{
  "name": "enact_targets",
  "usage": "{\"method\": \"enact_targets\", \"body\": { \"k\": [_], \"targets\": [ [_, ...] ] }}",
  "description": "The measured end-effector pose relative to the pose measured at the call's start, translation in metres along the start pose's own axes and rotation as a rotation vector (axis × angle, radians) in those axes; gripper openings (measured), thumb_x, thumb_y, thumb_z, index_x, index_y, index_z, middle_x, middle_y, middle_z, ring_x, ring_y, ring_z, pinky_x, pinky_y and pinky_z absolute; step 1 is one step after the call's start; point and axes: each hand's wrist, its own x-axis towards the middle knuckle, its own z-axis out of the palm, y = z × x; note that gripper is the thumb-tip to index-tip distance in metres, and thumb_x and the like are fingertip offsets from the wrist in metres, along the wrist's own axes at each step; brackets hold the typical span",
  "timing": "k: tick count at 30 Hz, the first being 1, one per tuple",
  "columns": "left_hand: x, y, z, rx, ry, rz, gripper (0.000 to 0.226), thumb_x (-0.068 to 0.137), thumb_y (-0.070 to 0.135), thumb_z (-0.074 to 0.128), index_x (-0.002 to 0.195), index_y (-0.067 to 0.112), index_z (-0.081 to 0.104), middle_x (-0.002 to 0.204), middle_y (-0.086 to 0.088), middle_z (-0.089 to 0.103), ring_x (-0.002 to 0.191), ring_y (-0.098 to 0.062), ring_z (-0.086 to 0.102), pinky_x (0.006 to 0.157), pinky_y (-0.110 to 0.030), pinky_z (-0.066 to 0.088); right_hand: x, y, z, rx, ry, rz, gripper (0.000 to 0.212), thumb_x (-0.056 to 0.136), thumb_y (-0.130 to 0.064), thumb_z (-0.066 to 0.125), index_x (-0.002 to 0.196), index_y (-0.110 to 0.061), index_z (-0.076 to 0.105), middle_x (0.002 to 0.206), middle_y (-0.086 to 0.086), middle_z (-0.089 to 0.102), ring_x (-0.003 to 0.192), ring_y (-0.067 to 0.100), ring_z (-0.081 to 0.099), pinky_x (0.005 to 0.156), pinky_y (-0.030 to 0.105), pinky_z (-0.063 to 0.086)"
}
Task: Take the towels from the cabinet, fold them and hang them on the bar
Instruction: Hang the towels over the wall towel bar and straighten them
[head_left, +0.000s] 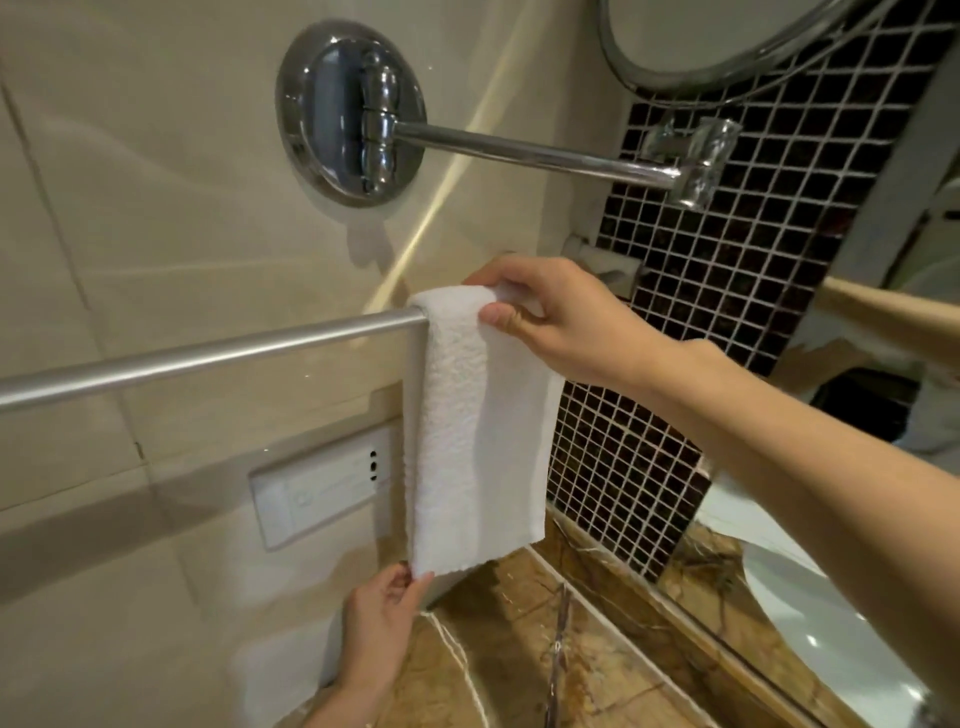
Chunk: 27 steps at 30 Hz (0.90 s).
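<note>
Hanging over the right end of the metal towel bar (208, 356), 1 white folded towel (467, 426) drops in a long narrow strip against the wall. The fold sits right at the corner where the bar bends down.

Your right hand (561, 317) is up top. The thumb is on the front and the fingers curl over the fold, pinching the towel where it crosses the bar. Your left hand (379, 618) is low, well under the bar, with thumb and fingers pinching the towel's bottom left corner. Both hands are narrow and both hold that 1 towel.

The bottom edge hangs near the brown marble bench (545, 649); you cannot tell if it touches.

A white socket plate (322, 488) sits on the beige wall tiles just left of the towel, below the bar. Above the bar is 1 round chrome wall mount (353, 114). Its swing arm (530, 153) reaches right toward a round mirror (675, 73), of which only the lower rim is in view.

A dark mosaic tile strip (727, 260) runs behind your right hand. A white basin (831, 623) is set in the bench at lower right.
</note>
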Motion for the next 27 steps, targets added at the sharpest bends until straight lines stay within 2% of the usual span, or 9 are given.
{"method": "enact_targets", "body": {
  "k": [4,9,10,16,20,23,27],
  "targets": [
    [0.011,-0.001,0.022,0.045,-0.018,0.048,0.019,0.076,0.009,0.078,0.063,0.018,0.067,0.059,0.019,0.068,0.054,0.006,0.061,0.052,-0.006,0.041,-0.003,0.022,-0.007,-0.033,0.014,0.054,0.031,0.096,-0.025,0.054,0.121,-0.008,0.06,0.119,0.004,0.063,0.112,0.016,0.057,0.098,0.035,0.044],
    [0.018,-0.002,0.042,0.047,-0.072,0.029,0.009,0.078,0.018,0.077,0.072,0.019,0.071,0.064,0.01,0.071,0.061,-0.007,0.066,0.062,-0.022,0.05,-0.006,0.042,-0.013,-0.024,0.054,0.112,0.025,0.093,-0.022,0.059,0.115,-0.011,0.063,0.106,-0.004,0.064,0.097,0.007,0.058,0.08,0.009,0.044],
    [0.019,-0.002,0.044,0.051,-0.084,0.03,0.007,0.079,0.019,0.077,0.074,0.02,0.071,0.066,0.011,0.071,0.063,-0.007,0.066,0.063,-0.023,0.051,-0.006,0.044,-0.014,-0.029,0.056,0.123,0.024,0.093,-0.022,0.059,0.114,-0.012,0.063,0.104,-0.005,0.063,0.096,0.008,0.058,0.078,0.009,0.044],
    [0.024,0.003,0.052,0.07,-0.116,0.026,0.013,0.079,0.021,0.076,0.072,0.03,0.069,0.066,0.02,0.07,0.062,0.001,0.065,0.065,-0.019,0.051,-0.008,0.057,-0.021,-0.028,0.046,0.171,0.021,0.093,-0.022,0.059,0.112,-0.015,0.064,0.104,0.002,0.066,0.098,0.018,0.06,0.086,0.039,0.051],
    [0.027,0.004,0.057,0.07,-0.106,0.029,0.02,0.078,0.019,0.077,0.066,0.031,0.066,0.062,0.024,0.068,0.059,0.003,0.063,0.059,-0.014,0.047,-0.008,0.059,-0.021,-0.024,0.049,0.156,0.021,0.092,-0.02,0.06,0.112,-0.014,0.064,0.104,0.002,0.066,0.099,0.018,0.06,0.087,0.041,0.05],
    [0.027,0.001,0.058,0.062,-0.101,0.026,0.018,0.078,0.021,0.077,0.069,0.033,0.067,0.064,0.024,0.068,0.06,0.003,0.064,0.059,-0.012,0.049,-0.008,0.06,-0.021,-0.028,0.058,0.15,0.021,0.092,-0.02,0.06,0.112,-0.014,0.064,0.103,0.002,0.066,0.098,0.018,0.061,0.087,0.042,0.05],
    [0.025,-0.003,0.057,0.04,-0.095,0.004,0.01,0.08,0.024,0.075,0.075,0.03,0.068,0.068,0.012,0.071,0.064,-0.008,0.066,0.065,-0.027,0.056,-0.01,0.061,-0.02,-0.028,0.065,0.165,0.022,0.093,-0.022,0.059,0.112,-0.015,0.064,0.104,0.002,0.066,0.099,0.018,0.06,0.087,0.043,0.05]
  ]
}}
